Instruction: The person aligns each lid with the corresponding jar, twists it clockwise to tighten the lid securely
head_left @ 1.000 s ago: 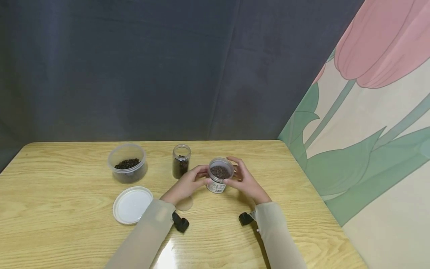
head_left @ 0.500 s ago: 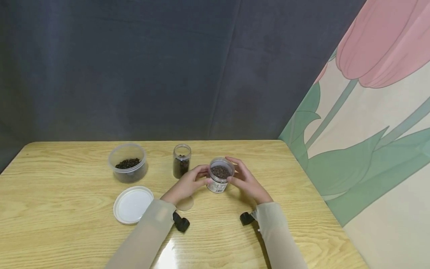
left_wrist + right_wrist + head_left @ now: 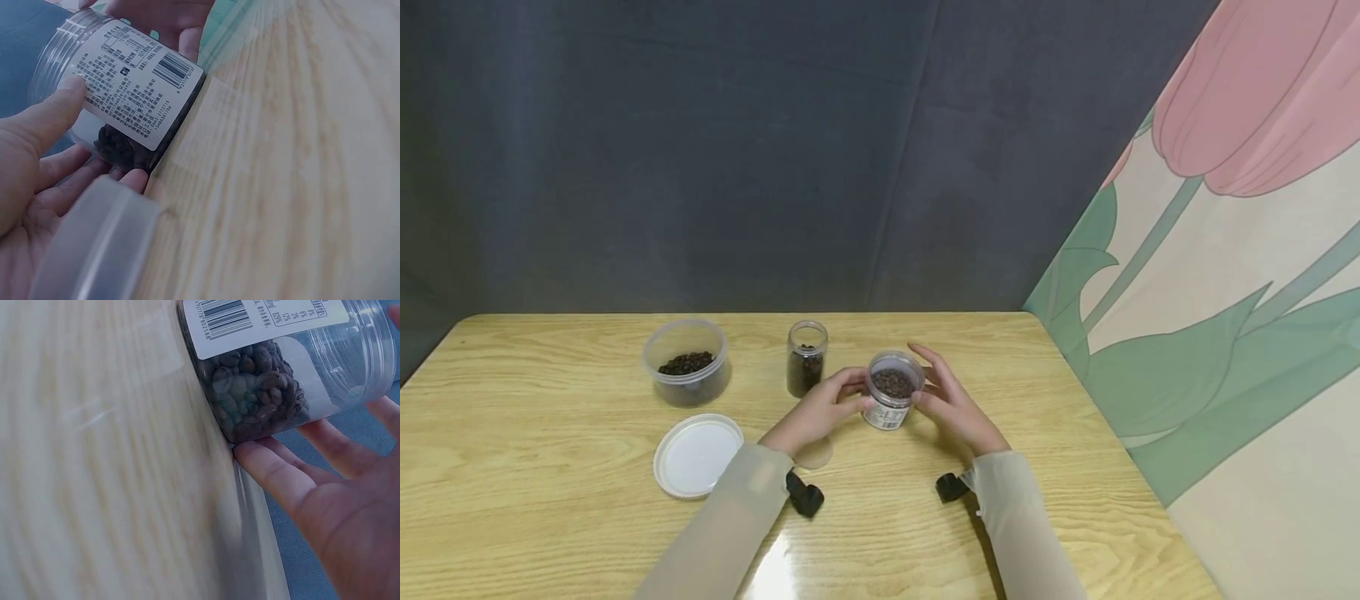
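Note:
A clear jar (image 3: 892,396) with a white printed label and dark brown, bean-like pieces inside stands uncapped on the table. My left hand (image 3: 816,414) holds it from the left. In the left wrist view, the thumb presses on the label (image 3: 134,81) and the fingers curl round the lower side. At the jar's right is my right hand (image 3: 955,408), its fingers spread loosely and the index finger raised off the rim. The right wrist view has the fingertips (image 3: 253,456) right at the jar's base, beside the visible pieces (image 3: 262,387).
Left of the hands, a taller narrow jar (image 3: 806,367) and a round plastic tub (image 3: 688,392) also hold dark pieces, both uncovered. A white lid (image 3: 697,457) lies before the tub. Near my left wrist lies a small round disc (image 3: 814,453). A dark curtain (image 3: 737,167) hangs behind the table.
My right thumb has drawn back from the jar's front to its right side, and the right index finger has lifted away from the rim. The left hand and the jar have barely moved.

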Demonstrator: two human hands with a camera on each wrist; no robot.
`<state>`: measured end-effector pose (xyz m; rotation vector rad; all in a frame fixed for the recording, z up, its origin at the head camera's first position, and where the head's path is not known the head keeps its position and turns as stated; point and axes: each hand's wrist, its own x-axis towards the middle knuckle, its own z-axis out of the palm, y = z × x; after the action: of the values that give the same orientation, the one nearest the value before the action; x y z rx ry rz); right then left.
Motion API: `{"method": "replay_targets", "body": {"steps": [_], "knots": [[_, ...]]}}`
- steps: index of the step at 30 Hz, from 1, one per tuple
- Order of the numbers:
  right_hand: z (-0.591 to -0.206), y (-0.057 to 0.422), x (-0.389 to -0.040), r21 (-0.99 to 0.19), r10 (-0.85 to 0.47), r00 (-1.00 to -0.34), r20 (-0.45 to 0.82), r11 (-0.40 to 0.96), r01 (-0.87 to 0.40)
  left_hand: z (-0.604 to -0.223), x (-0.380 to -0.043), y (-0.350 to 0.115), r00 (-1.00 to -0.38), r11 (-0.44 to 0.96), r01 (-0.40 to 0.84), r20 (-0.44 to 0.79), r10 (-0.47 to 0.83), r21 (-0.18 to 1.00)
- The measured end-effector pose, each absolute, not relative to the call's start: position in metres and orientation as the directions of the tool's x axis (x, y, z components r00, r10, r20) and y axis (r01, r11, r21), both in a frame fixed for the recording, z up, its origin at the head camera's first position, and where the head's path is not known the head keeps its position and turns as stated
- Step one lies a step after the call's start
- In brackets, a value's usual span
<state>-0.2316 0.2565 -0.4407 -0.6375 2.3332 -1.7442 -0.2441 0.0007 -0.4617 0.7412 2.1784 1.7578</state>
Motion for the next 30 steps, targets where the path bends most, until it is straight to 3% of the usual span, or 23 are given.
{"method": "replay_targets", "body": {"steps": [7,18,30], "knots": [[-0.44,0.2567,-0.2322,-0.935,-0.434,-0.891,0.136,0.241,-0.26,-0.4624,-0.2444,0.0008,-0.842,0.127,0.218,0.121,0.526,0.968],[-0.4418,0.2561,-0.2333,-0.962,-0.399,-0.912,0.098,0.198,-0.191,-0.4592,-0.243,0.0008,-0.845,0.158,0.222,0.109,0.523,0.962],[-0.4415,0.2563,-0.231,-0.937,-0.42,-0.899,0.125,0.247,-0.246,-0.4644,-0.2451,0.001,-0.84,0.141,0.241,0.133,0.526,0.96]]}}
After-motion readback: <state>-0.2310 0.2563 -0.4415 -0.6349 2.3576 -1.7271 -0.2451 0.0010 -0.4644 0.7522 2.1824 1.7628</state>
